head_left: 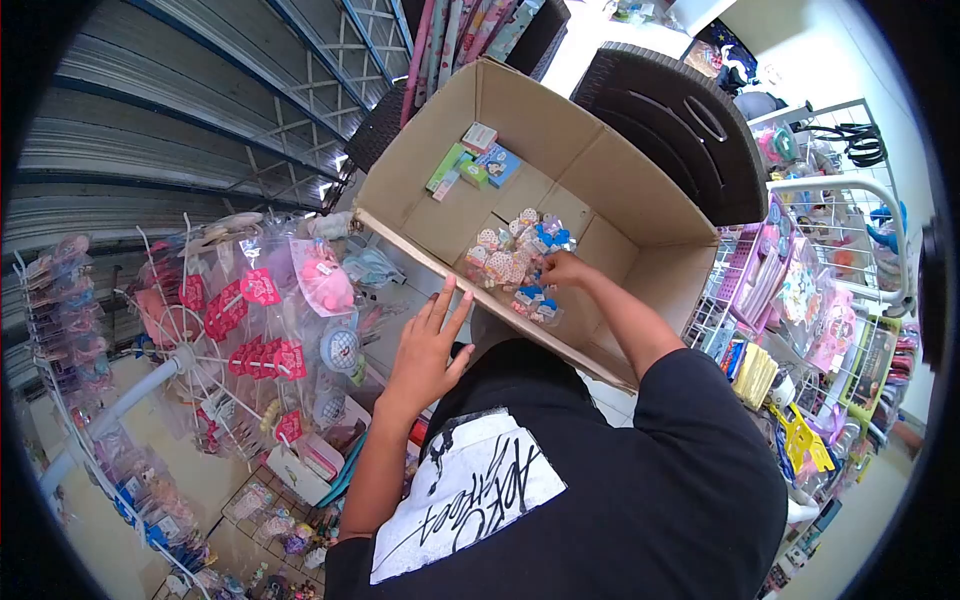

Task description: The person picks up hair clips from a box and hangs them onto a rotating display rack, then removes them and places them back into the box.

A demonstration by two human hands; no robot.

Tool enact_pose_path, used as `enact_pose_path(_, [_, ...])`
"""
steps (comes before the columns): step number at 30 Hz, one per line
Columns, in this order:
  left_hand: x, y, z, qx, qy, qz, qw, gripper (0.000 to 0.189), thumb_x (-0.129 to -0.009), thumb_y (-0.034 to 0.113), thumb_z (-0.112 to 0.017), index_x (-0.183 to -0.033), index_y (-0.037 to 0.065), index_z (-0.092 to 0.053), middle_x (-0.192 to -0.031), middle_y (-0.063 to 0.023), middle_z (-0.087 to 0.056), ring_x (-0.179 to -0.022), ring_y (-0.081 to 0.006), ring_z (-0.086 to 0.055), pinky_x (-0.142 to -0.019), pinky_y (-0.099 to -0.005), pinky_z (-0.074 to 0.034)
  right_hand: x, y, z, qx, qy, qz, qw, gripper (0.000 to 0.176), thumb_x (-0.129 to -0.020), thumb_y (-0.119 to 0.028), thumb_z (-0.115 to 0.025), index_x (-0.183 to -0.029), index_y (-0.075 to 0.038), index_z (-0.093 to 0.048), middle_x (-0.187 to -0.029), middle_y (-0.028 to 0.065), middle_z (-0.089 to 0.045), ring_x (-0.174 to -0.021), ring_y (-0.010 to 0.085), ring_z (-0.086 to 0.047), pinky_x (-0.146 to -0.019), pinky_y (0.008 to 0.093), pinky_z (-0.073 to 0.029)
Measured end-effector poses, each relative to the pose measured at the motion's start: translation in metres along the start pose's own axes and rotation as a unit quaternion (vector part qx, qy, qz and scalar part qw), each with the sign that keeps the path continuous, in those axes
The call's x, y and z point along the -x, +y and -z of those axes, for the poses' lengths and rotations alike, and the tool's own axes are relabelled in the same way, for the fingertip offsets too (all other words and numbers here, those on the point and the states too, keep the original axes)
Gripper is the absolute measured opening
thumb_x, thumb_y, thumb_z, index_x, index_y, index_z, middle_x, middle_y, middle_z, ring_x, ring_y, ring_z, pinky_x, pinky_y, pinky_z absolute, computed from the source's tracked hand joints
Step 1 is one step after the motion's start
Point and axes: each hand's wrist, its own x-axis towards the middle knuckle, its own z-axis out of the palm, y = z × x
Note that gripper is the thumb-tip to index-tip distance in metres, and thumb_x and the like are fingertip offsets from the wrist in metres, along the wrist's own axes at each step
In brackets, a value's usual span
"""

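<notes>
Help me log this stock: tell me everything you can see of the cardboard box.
The cardboard box is plain brown and open-topped, its flaps standing up. Inside, a few small coloured boxes lie near the far wall and a heap of small clear packets sits on the bottom. The left hand, fingers spread, touches its near edge; the right hand reaches inside among the packets.

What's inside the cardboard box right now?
Small boxes in one corner, and clear packets of trinkets where the right hand reaches; anything beneath the packets and hand is covered.
</notes>
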Motion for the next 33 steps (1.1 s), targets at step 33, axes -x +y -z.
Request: enact_pose_path(33, [-0.045, 0.01, 0.038, 0.715, 0.193, 0.159, 0.653, 0.027, -0.103, 0.025, -0.054, -0.11, 0.003, -0.067, -0.101, -0.0077, -0.072, -0.087, -0.0124, -0.068, -0.078, -0.0298, -0.052, 0.131, -0.298, 0.103, -0.25, -0.148, 0.292, 0.911, 0.02, -0.093, -0.025, -0.07, -0.084, -0.008, -0.064, -0.076, -0.0082, -0.056, -0.07, 0.0012, -0.047, -0.062, 0.0214, -0.038])
